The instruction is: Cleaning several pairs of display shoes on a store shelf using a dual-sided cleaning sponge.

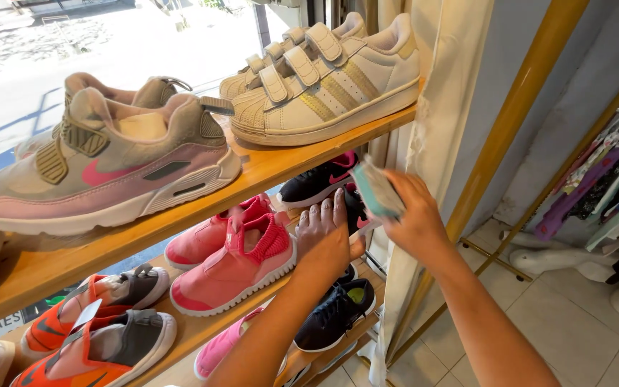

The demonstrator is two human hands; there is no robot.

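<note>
**Hands at the children's shoe shelves**

Two bare forearms rose from the bottom of the view toward a set of slanted wooden shelves. The left hand was open, fingers spread and pointing upward, held in front of the middle shelf; its fingertips lay close to a black sneaker with a pink mark, though whether they touched it could not be told. Just to the left of that hand stood a pair of pink slip-on sneakers with white soles.

The right hand was closed around a small pale teal object, a folded cloth or pad by the look of it, held up near the right end of the shelves, beside the black sneaker and just below the top shelf edge.

On the top shelf sat a pair of cream strap sneakers with gold stripes, and to their left a pair of grey-and-pink sneakers. Lower down, at the left, were orange-and-grey sneakers, one of them bearing a hang tag. Under the arms stood a dark navy lace-up sneaker with a yellow-green insole and a pink shoe beside it.

A cream curtain hung at the right of the shelves, next to a slanted yellow metal post. Farther right, clothes on hangers filled a rail above a pale tiled floor.
</note>
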